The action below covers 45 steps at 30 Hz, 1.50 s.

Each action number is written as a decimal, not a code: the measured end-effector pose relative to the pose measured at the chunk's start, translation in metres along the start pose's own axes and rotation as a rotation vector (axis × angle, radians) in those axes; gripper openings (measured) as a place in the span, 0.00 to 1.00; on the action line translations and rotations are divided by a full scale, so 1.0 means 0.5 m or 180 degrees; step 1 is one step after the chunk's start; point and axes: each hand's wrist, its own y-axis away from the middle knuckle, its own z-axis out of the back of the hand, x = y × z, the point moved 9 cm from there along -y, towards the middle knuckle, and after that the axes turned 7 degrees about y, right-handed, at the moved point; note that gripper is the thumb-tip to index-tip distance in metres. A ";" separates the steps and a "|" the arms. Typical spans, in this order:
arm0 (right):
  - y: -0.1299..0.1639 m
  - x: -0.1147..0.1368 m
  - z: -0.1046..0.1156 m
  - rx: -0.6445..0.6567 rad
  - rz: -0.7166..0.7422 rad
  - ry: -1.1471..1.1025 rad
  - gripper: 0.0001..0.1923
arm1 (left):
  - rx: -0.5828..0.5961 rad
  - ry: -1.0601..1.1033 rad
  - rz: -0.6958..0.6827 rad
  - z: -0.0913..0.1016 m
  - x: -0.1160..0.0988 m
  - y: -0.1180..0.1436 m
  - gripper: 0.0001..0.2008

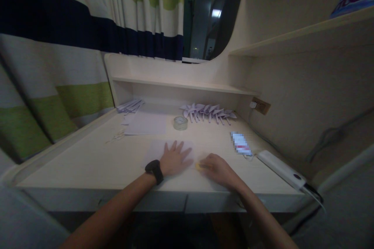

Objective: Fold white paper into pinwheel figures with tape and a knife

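My left hand (174,158), with a black watch on the wrist, lies flat with its fingers spread on a white sheet of paper (154,148). Beside the sheet's right edge, my right hand (216,168) is closed around a small yellow tool (199,166). That tool is blurred and mostly covered by the fingers, so its exact kind does not show. Beyond the hands stands a roll of clear tape (180,123). More white paper (146,122) is stacked behind and to the left. Several white paper pinwheels (209,112) lie in a row at the back.
Folded paper strips (130,106) lie at the back left, with small thin pieces (117,136) in front of them. A phone (241,143) and a white power strip (281,170) with cables rest on the right. The desk's front edge (187,192) runs under my forearms.
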 end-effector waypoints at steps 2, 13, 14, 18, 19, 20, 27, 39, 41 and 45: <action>0.000 0.005 -0.005 -0.0080 0.0009 0.0118 0.13 | 0.0004 0.0010 0.0012 0.000 0.000 0.000 0.33; -0.008 0.014 -0.020 -0.0250 0.0054 0.0339 0.11 | 0.0039 0.0021 -0.0045 -0.002 -0.001 -0.002 0.33; -0.007 0.016 -0.020 -0.0239 0.0071 0.0317 0.11 | 0.0037 0.0020 -0.0047 -0.002 -0.001 -0.003 0.33; -0.005 0.025 -0.016 -0.0272 0.0087 0.0292 0.10 | 0.0048 0.0032 -0.0044 -0.003 0.001 -0.003 0.34; -0.005 0.027 -0.015 -0.0291 0.0086 0.0300 0.10 | 0.0048 0.0033 -0.0044 -0.003 0.001 -0.003 0.34; -0.005 0.028 -0.015 -0.0308 0.0084 0.0306 0.10 | 0.0044 0.0031 -0.0041 -0.003 0.001 -0.003 0.34; -0.007 0.025 -0.021 -0.0334 0.0096 0.0337 0.10 | 0.0024 0.0043 -0.0027 -0.001 -0.001 0.002 0.33; -0.008 0.019 -0.026 -0.0329 -0.0006 0.0460 0.10 | -0.0126 -0.0020 -0.0057 0.032 0.025 0.026 0.29; -0.009 0.017 -0.028 -0.0324 0.0002 0.0465 0.10 | -0.0094 -0.0017 0.0076 0.025 0.042 0.035 0.29; -0.009 0.023 -0.024 -0.0366 0.0145 0.0418 0.10 | -0.0094 0.0005 0.0195 0.007 0.058 0.040 0.30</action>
